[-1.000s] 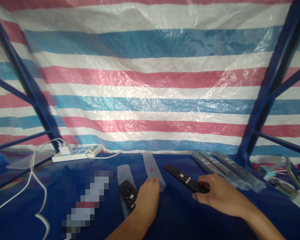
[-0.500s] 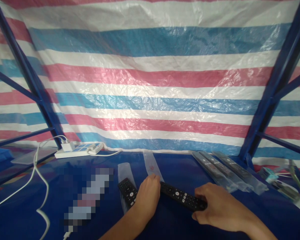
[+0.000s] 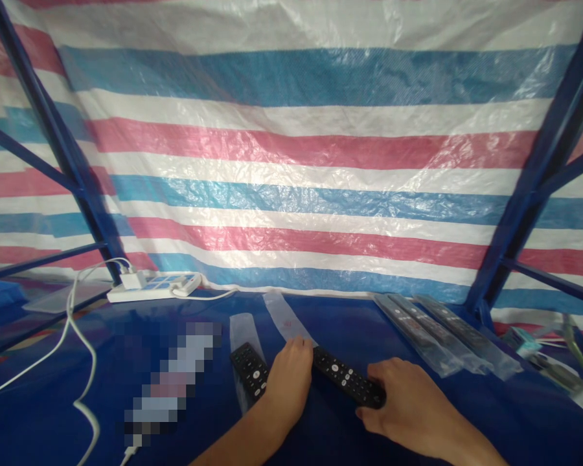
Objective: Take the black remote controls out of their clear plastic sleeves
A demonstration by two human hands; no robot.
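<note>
My right hand (image 3: 403, 404) grips the near end of a black remote control (image 3: 344, 375). The far end of that remote meets the mouth of a clear plastic sleeve (image 3: 286, 320) with a small red print; whether its tip is inside is hidden. My left hand (image 3: 289, 375) is closed on the near end of this sleeve. Under and beside my left wrist lies a second black remote (image 3: 249, 369), on top of another plastic sleeve (image 3: 245, 327). Several remotes in plastic sleeves (image 3: 425, 336) lie side by side at the right.
A white power strip (image 3: 155, 287) with a plugged-in charger stands at the back left, its white cable (image 3: 85, 362) running forward. A blurred-out object (image 3: 172, 375) lies on the blue table (image 3: 350, 310). Blue metal posts (image 3: 515, 226) and a striped tarp enclose the space.
My right hand has brought the remote left and nearer, so its far end now reaches the sleeve at my left hand. The sleeve's far end has swung left.
</note>
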